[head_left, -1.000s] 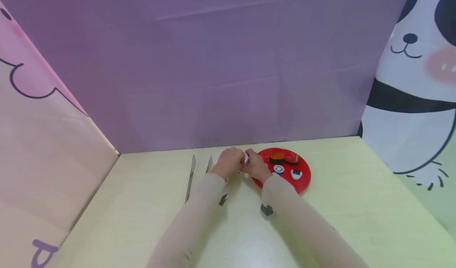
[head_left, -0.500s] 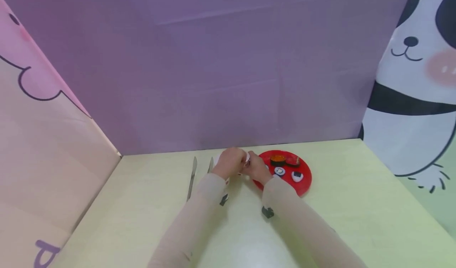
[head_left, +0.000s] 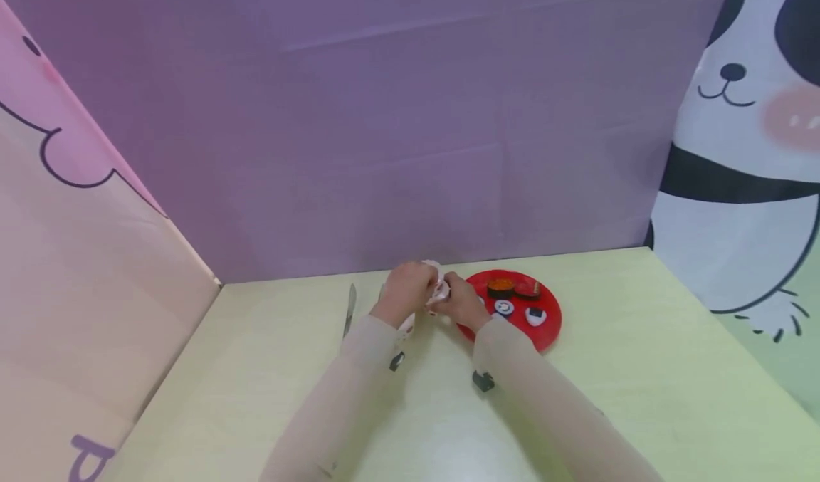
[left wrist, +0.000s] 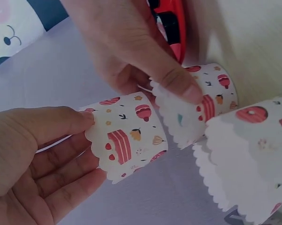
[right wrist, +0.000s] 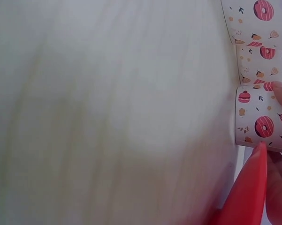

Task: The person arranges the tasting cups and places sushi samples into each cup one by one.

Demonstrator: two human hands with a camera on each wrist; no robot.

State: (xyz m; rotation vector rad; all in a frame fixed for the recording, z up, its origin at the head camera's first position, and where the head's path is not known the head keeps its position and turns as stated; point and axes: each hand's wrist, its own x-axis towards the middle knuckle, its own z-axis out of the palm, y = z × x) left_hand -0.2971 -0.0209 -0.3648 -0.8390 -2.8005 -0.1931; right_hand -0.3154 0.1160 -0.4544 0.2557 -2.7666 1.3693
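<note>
Small white paper baking cups with scalloped rims and red cake and doughnut prints are between the hands. My left hand (head_left: 405, 293) pinches the rim of one cup (left wrist: 133, 140) between thumb and fingers in the left wrist view. Just beside it, my right hand (left wrist: 126, 51) grips a second cup (left wrist: 211, 93), thumb on its printed side. The two cups look apart there. Further cups, nested together (left wrist: 262, 154), lie at the right of that view. The right wrist view shows the right-hand cup (right wrist: 260, 117) close to the table, with only part of that hand visible.
A red plate (head_left: 547, 329) with several toy sushi pieces stands right beside the right hand. To the left, a knife (head_left: 350, 307) lies on the pale table (head_left: 269, 368). A purple backdrop (head_left: 384, 147) rises behind the table's far edge.
The left hand has shifted slightly left and up, and more of the white cups shows between the hands. The right hand has stayed nearly in place.
</note>
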